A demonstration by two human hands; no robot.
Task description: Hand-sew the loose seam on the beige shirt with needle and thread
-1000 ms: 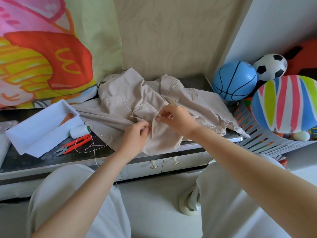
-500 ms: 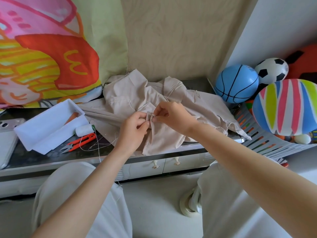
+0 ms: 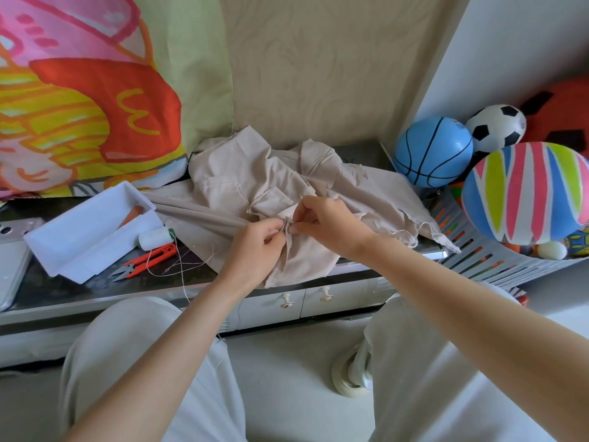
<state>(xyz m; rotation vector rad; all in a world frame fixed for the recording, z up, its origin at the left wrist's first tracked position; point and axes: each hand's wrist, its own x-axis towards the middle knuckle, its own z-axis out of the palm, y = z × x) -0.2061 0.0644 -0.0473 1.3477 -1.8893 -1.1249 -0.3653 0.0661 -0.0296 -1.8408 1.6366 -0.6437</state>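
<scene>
Pinching beige shirt [image 3: 229, 186] fold, hands [image 3: 255, 250] [image 3: 328, 224] together

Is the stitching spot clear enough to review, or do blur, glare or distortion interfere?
Head view: even daylight, no harsh glare; wide-angle bends the countertop edge; beige shirt sharp, but any needle between the left hand and right hand is too small to see.

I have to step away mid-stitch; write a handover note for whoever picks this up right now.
Left hand: pinches a fold of the shirt.
Right hand: pinches the same fold; needle too small to see.
Spool and snips lie left of the shirt, beside the tray.
Done: sewn length cannot be told.
Left: finish the seam, knot off.
</scene>
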